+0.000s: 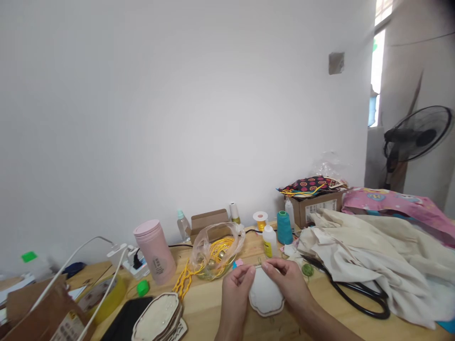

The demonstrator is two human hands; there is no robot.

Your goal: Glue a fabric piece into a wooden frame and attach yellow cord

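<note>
Between my two hands, just above the table, is a white scalloped fabric piece [266,292] with a brown edge. My left hand [237,289] pinches its upper left edge between thumb and fingers. Thumb and fingers of my right hand [287,280] close on its upper right edge. A small greenish loop shows at the top of the piece, between the fingertips. Behind the hands stands a white glue bottle [269,241]. A small green ball of thread [307,270] lies right of my right hand. To the left is a stack of similar scalloped pieces [156,316].
Black-handled scissors [369,296] lie partly under cream cloth [384,251] at right. A teal thread cone [284,228], a clear bag with yellow cords [218,253] and a pink tumbler [156,253] stand behind. Yellow tape [101,296], a power strip [138,266] and a cardboard box [42,308] are left.
</note>
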